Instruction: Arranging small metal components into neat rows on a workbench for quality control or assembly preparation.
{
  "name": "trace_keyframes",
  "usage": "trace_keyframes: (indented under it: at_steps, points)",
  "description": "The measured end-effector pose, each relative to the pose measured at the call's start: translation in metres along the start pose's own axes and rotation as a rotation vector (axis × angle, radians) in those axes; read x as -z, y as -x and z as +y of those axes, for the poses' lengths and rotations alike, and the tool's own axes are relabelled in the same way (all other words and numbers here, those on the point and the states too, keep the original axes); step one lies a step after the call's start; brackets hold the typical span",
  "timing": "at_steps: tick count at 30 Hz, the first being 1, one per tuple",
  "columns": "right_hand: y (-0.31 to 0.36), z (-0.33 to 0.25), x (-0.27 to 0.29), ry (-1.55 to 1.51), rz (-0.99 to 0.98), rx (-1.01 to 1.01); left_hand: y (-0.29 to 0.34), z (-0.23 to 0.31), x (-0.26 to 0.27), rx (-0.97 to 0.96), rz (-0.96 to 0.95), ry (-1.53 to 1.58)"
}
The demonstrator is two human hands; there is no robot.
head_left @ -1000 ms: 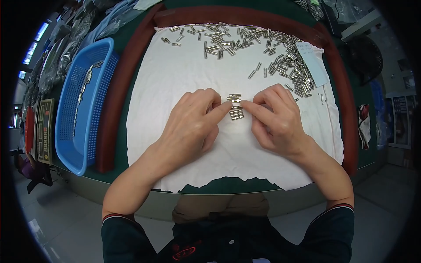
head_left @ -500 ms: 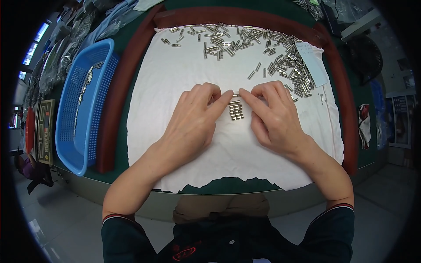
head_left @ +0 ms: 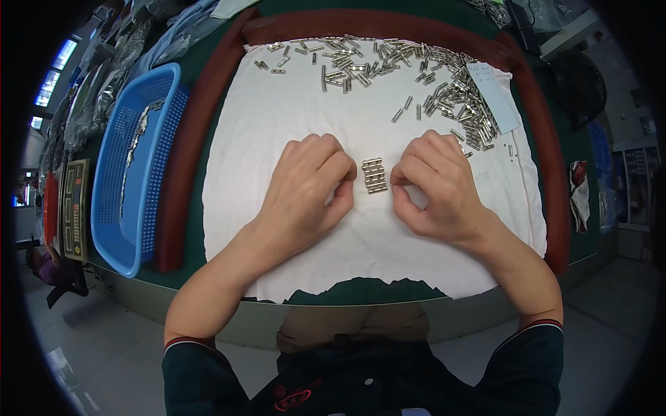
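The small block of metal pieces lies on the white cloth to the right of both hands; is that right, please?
The side is wrong: the head view shows the small block of metal pieces lying between the left hand and the right hand, on the white cloth.

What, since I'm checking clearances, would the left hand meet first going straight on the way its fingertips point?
Rightward, the left hand would probably meet the small block of metal pieces first; its height above the white cloth is unclear.

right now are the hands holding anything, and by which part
Nothing visible is held: the left hand and right hand flank the lined-up metal links without touching.
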State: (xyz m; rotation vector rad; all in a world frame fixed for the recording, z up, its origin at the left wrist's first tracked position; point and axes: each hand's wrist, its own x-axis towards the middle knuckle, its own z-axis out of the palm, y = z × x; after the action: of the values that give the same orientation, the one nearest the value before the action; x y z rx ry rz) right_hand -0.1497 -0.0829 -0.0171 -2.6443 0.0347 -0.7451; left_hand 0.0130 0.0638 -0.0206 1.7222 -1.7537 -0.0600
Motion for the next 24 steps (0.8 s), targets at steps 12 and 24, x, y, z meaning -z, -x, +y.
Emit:
trace_keyframes:
  at_steps: [12, 24]
  points:
    - [-0.001, -0.002, -0.001, -0.020, 0.100, -0.023, -0.003, 0.008, -0.001, -0.009, 0.032, 0.010]
    - [-0.004, 0.018, 0.006, -0.012, 0.283, -0.102, -0.033, 0.032, 0.005, 0.024, -0.348, -0.365]
